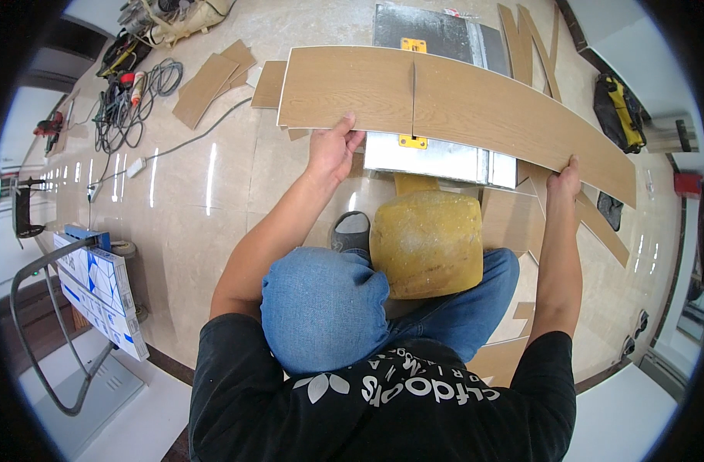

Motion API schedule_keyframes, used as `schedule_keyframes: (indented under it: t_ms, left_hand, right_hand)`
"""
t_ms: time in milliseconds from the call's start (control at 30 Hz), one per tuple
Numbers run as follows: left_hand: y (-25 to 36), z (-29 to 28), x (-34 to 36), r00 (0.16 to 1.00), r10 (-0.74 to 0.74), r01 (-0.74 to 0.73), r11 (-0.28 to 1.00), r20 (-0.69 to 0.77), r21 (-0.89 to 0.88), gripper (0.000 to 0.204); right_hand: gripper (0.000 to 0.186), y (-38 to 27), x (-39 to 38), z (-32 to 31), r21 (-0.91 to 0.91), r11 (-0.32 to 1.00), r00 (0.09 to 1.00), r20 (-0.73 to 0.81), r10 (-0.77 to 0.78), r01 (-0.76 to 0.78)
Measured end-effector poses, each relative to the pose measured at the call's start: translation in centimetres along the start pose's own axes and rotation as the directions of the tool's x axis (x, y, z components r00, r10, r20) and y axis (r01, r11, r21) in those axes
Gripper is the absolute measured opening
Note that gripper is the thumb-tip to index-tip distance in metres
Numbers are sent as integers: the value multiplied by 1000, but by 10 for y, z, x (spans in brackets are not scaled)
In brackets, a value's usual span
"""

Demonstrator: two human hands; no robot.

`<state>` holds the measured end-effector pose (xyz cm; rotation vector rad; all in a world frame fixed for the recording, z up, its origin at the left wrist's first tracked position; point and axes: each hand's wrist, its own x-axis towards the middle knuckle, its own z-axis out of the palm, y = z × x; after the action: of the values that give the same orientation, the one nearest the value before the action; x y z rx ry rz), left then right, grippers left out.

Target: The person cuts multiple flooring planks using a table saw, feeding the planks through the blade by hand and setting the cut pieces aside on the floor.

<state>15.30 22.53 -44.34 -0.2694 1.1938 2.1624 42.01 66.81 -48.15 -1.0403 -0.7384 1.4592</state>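
A long wood-look floor plank (506,108) lies across a metal-topped table saw (444,158). A dark narrow line crosses the plank from far edge to near edge, level with the saw's yellow insert plate (413,142). Whether the plank is fully parted there I cannot tell. My left hand (336,152) grips the near edge left of that line, thumb on top and fingers underneath. Toward the right end, my right hand (565,182) holds the same edge, its thumb on the top face. The fingers below the plank are partly hidden.
A yellow stool (426,245) stands between my legs and the saw. Plank offcuts (209,88) lie left of the saw, with more at its right. Coiled cables (129,115) and a trolley with boxes (98,289) are at left. A black-yellow bag (620,115) sits far right.
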Motion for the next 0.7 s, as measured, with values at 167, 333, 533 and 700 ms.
schedule_keyframes:
  t_ms: [167,333,533,700]
  left_hand:
    - [-1,-4,-1,1000,2,-2,1000,0,-22,29]
    - [-1,-2,-8,1000,7,-7,1000,-22,0,21]
    - [-2,-3,-10,1000,-2,2,1000,-20,-7,22]
    - [-4,-5,-12,1000,2,-2,1000,-21,-23,23]
  right_hand:
    - [41,1,-1,-3,1,1000,1000,7,0,0]
    - [38,0,-4,-5,12,1000,1000,4,5,-5]
    - [38,-1,-5,-9,16,1000,1000,-16,-14,14]
    - [39,-1,-8,-12,13,1000,1000,-2,-14,14]
